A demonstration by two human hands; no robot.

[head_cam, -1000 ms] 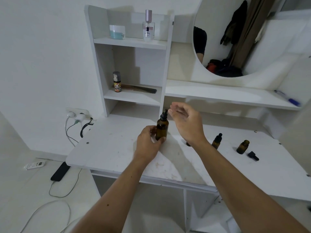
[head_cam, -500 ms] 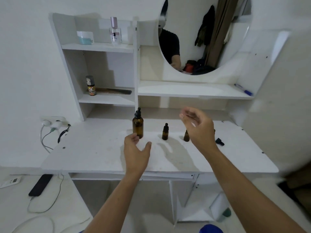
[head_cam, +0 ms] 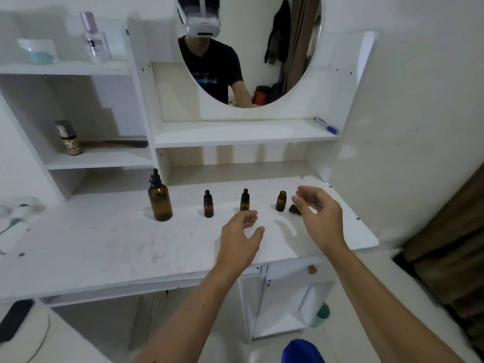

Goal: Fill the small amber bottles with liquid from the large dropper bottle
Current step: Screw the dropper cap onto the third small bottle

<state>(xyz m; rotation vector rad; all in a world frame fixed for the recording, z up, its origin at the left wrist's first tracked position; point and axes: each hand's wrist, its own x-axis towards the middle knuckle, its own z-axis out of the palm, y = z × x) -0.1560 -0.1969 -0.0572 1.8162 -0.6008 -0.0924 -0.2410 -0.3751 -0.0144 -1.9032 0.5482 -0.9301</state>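
The large dropper bottle [head_cam: 160, 203] stands upright toward the back of the counter [head_cam: 104, 239], nearer its left side, with its black dropper cap on. To its right runs a row of three small amber bottles: the first [head_cam: 208, 205] and second [head_cam: 245, 200] wear their dropper caps, while the third [head_cam: 281, 201] is open at the neck, its loose cap [head_cam: 295, 209] lying just beside it near the back right corner.

Neither hand holds anything. The left hand [head_cam: 239, 242] hovers over the middle of the counter, fingers loosely spread, just in front of the second small bottle. The right hand [head_cam: 320, 218] is raised beside the uncapped bottle, fingers relaxed and slightly curled (thumb and forefinger look close together, though the blur makes that hard to judge).

All the bottles are glass, so stiff, smooth and breakable. The small ones are light and narrow and would tip at a nudge; each wants steadying round its body. The large bottle looks heavier and steadier; the sensible hold is one hand round its body while the other takes the ribbed collar below the rubber bulb, not the soft bulb itself
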